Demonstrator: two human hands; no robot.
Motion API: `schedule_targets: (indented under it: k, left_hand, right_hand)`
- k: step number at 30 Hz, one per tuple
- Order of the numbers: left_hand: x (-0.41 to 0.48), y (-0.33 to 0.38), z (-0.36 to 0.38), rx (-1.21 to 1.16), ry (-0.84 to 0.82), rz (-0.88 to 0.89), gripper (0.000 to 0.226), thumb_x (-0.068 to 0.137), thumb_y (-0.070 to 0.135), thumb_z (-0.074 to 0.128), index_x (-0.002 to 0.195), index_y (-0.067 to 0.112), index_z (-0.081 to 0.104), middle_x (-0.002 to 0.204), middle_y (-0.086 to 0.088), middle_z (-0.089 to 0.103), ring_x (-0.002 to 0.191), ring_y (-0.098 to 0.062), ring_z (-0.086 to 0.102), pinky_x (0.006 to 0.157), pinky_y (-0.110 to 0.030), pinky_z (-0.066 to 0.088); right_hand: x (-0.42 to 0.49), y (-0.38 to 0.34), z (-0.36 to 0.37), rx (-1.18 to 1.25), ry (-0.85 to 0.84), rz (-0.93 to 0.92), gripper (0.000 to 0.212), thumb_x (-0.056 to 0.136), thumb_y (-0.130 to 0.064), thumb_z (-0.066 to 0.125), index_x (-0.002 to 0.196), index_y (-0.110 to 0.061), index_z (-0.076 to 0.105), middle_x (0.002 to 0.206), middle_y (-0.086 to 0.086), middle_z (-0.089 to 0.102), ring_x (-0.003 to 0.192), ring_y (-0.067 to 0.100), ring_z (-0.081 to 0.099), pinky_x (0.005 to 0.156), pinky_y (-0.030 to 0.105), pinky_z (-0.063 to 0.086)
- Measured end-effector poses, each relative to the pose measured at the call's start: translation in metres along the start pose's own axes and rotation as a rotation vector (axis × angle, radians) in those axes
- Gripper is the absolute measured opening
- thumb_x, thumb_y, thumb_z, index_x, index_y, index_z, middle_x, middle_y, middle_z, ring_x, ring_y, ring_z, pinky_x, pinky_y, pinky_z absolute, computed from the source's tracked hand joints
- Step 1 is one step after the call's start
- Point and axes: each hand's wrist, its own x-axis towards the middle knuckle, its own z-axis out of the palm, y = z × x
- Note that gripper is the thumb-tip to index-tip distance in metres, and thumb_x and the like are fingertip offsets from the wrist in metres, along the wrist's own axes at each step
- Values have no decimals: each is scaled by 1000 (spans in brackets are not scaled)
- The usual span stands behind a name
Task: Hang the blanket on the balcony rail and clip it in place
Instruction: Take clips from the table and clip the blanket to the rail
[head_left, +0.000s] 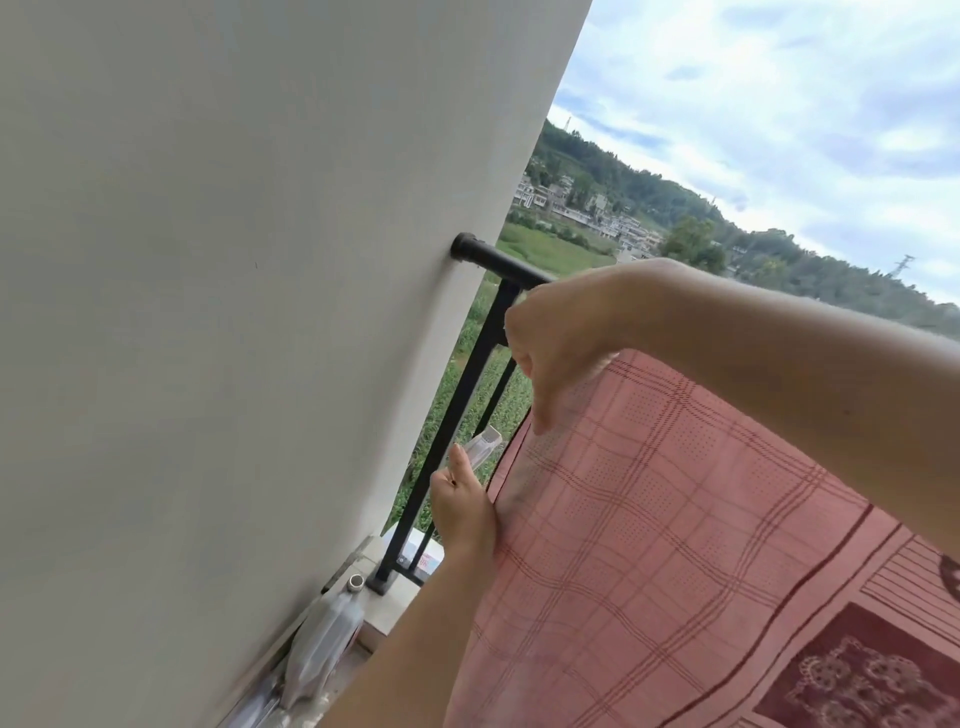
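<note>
A pink checked blanket (675, 519) with a dark red patterned border hangs over the black balcony rail (498, 260), covering most of it. My right hand (556, 343) reaches over the rail's top near its wall end and pinches the blanket's upper left corner. Lower down, my left hand (462, 504) holds a clear plastic clip (483, 444) beside the blanket's left edge, in front of the black rail post (467, 395). The clip does not touch the blanket.
A white wall (234, 312) fills the left, with the rail fixed into it. At the post's foot stand a plastic jug (322, 639) and a small box (423, 556) on the ledge. Fields, houses and hills lie beyond.
</note>
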Motion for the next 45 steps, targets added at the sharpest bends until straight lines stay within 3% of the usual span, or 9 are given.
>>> schedule_targets:
  k: [4,7,12,18,23,28,34,39,45]
  left_hand:
    - [3,-4,-2,-48,33,14,49,99,45,31,91,0,47,70,-2,43,59,-10,40,51,-21,29]
    - [7,-7,-7,-91,25,7,50,99,47,32,91,1,47,69,-2,46,59,-12,43,52,-23,32]
    - [14,-21,-27,-157,-61,-77,50,99,48,31,106,3,51,53,-2,51,47,-14,48,58,-27,44]
    - [18,-41,-64,-262,-212,-106,40,95,45,46,105,8,59,83,-2,61,69,-10,58,56,-20,51]
    - [22,-43,-95,-401,-346,-87,47,71,42,67,106,10,64,93,0,61,92,-14,55,75,-27,49]
    - [32,-39,-116,-416,-496,-27,72,41,60,87,99,20,74,94,7,66,90,-8,58,82,-28,48]
    - [27,-29,-121,-274,-562,101,58,45,58,85,93,28,78,93,12,73,81,3,64,83,-25,46]
    - [22,-25,-117,-284,-491,141,16,65,26,72,80,28,79,83,8,75,77,1,65,70,-13,51]
    - [22,-25,-109,-221,-444,225,31,69,24,74,97,12,75,95,-3,76,91,-6,69,78,-9,49]
  right_hand:
    - [16,-27,26,-240,-4,-28,47,69,-47,79,71,-17,43,70,-7,45,59,9,44,59,26,43]
    - [34,-35,49,-247,-39,-55,49,69,-45,80,86,-18,42,71,-6,44,60,10,45,63,28,46]
    - [45,-43,78,-117,-6,-98,47,73,-30,80,63,-19,35,67,-5,47,57,10,47,58,30,50]
    - [43,-45,87,-48,167,-149,33,81,-1,56,57,-14,38,57,-2,38,48,13,37,47,27,38]
    - [45,-46,92,7,171,-143,28,81,5,47,63,-14,36,62,-3,36,50,10,33,44,24,32]
    - [48,-47,92,106,206,-119,28,77,7,44,62,-14,35,61,-2,33,50,11,31,44,25,28]
    - [50,-47,95,177,230,-95,24,79,4,47,66,-15,40,63,-2,38,53,12,37,51,31,37]
    - [49,-47,95,164,234,-91,25,79,-1,51,62,-16,39,60,-3,37,51,13,35,47,28,32]
    - [48,-47,95,159,237,-88,26,76,-1,51,59,-16,40,58,-2,37,50,14,35,46,27,31]
